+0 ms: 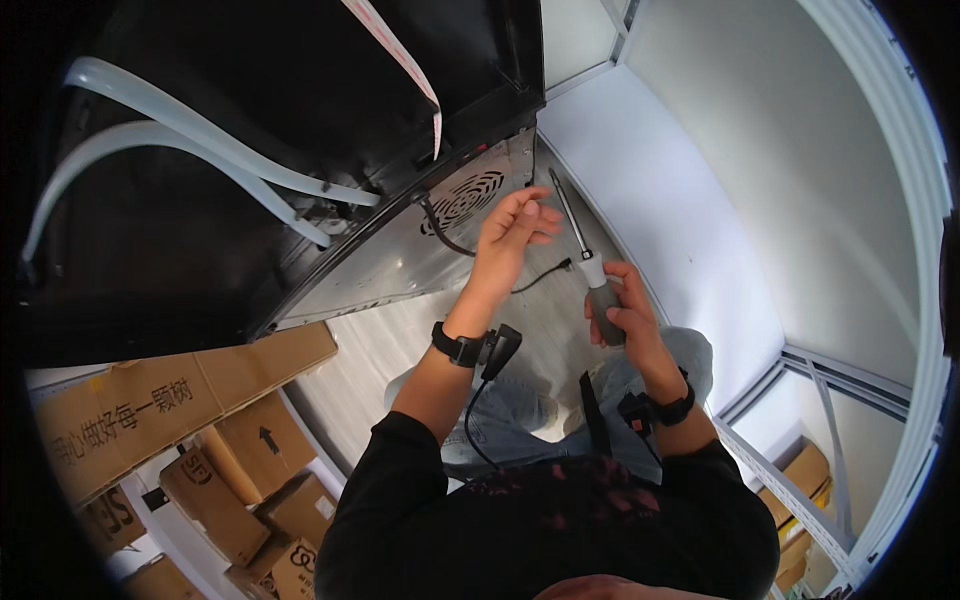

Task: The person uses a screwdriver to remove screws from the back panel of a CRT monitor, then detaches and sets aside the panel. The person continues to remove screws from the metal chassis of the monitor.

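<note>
Pale floor [365, 375], white wall [780, 150] — metal-framed

Blk machine [290, 60] cut off up top; R hand [634, 312] hides pt of s/driver handle [603, 298].

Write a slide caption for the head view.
The right hand holds a long, grey-handled metal screwdriver; the left hand is raised near a silvery, slotted metal panel.
</note>
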`<action>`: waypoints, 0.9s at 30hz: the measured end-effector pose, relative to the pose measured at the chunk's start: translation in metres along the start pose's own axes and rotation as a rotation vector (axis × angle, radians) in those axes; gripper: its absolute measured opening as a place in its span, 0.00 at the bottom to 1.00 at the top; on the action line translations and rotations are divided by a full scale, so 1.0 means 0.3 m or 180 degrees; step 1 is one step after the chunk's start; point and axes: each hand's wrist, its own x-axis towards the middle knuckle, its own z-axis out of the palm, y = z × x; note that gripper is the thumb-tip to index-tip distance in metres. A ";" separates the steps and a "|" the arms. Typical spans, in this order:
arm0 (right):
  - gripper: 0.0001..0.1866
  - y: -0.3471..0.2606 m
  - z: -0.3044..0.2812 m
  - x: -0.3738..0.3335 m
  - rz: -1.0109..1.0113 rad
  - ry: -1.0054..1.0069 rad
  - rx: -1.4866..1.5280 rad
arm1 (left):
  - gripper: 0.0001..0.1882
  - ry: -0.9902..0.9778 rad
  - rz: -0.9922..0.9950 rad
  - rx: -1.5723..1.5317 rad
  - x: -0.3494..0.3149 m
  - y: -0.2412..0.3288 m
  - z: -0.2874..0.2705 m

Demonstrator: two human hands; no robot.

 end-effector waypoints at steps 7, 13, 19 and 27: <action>0.25 0.103 -0.019 0.022 -0.0414 -0.0086 -0.0397 | 0.17 -0.0034 0.0569 -0.0220 0.040 -0.050 0.019; 0.24 0.083 -0.003 0.008 -0.0670 -0.0045 -0.0345 | 0.15 0.0067 0.0701 -0.0478 0.040 -0.026 0.049; 0.23 0.027 0.032 0.015 -0.0738 -0.0074 -0.0022 | 0.15 0.0035 0.0863 -0.0619 0.066 0.014 0.064; 0.22 0.027 0.022 0.031 -0.0616 -0.0219 0.0526 | 0.15 0.0086 0.0942 -0.0575 0.073 0.025 0.057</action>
